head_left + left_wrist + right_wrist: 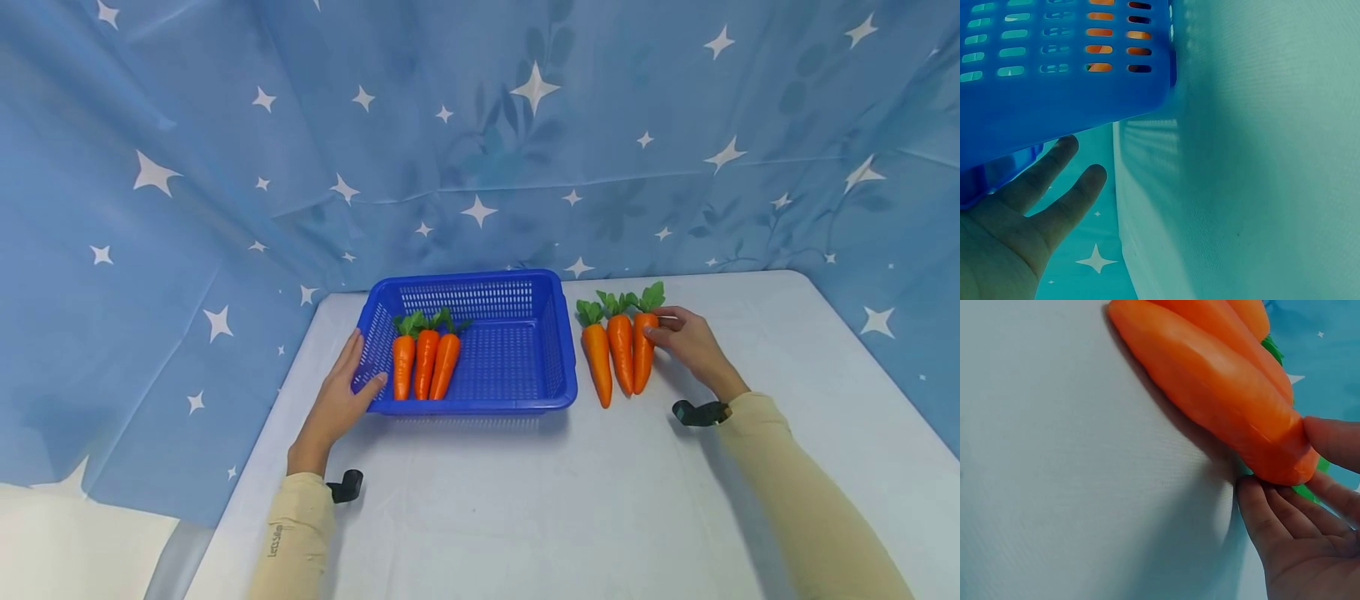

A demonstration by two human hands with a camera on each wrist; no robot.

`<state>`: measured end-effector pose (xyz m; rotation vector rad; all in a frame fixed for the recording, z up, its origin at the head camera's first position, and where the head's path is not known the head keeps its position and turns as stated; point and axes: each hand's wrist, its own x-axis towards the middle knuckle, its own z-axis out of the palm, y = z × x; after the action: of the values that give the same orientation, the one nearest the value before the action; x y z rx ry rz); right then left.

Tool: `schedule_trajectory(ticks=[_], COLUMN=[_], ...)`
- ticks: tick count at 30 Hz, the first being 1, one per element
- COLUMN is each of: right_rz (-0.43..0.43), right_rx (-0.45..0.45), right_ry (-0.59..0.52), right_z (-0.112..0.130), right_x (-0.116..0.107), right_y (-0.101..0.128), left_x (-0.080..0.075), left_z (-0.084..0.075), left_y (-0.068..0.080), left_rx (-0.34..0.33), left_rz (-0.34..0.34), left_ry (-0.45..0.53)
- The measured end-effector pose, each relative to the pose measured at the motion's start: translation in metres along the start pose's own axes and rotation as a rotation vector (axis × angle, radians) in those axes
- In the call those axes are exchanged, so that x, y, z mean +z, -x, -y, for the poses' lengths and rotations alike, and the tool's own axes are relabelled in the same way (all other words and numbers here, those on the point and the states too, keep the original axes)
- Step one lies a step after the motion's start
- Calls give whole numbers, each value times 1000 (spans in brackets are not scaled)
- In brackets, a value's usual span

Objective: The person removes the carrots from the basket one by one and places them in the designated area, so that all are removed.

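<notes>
Six orange carrots with green tops are counted on a pale desk (525,500), three inside a blue basket (480,404) and three outside it. The desk is backed by a blue curtain (225,167) printed with white stars.

The three carrots in the basket (424,363) are laid side by side against its left wall, leaves pointing away from the person. In the left wrist view only slivers of orange are seen through the slots of the basket wall, and the basket is cut off by the frame.

The left hand (341,400) is laid against the basket's left wall, fingers straight and relaxed, thumb near the front rim; nothing is clenched.

The other three carrots are laid in a row on the desk just right of the basket. The rightmost carrot (642,354) is pinched near its top by the right hand (690,342), thumb above and fingers (1272,512) beneath. In the right wrist view its tip is cut off, and its two neighbours (607,350) are mostly hidden behind it.

A dark wrist strap is worn on each beige sleeve.
</notes>
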<state>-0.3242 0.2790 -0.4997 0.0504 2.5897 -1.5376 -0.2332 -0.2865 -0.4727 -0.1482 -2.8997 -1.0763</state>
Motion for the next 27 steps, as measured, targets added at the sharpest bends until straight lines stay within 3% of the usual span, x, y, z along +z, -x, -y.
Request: schedule_trajectory(ticks=[27], right_rz=[15], right_rx=[-18], right_ry=[161], right_z=[4], right_x=[-1], right_y=[1], left_x=[-1], left_z=[-3], left_y=[2], left_rx=[-25], left_rz=[11], left_ry=[-7])
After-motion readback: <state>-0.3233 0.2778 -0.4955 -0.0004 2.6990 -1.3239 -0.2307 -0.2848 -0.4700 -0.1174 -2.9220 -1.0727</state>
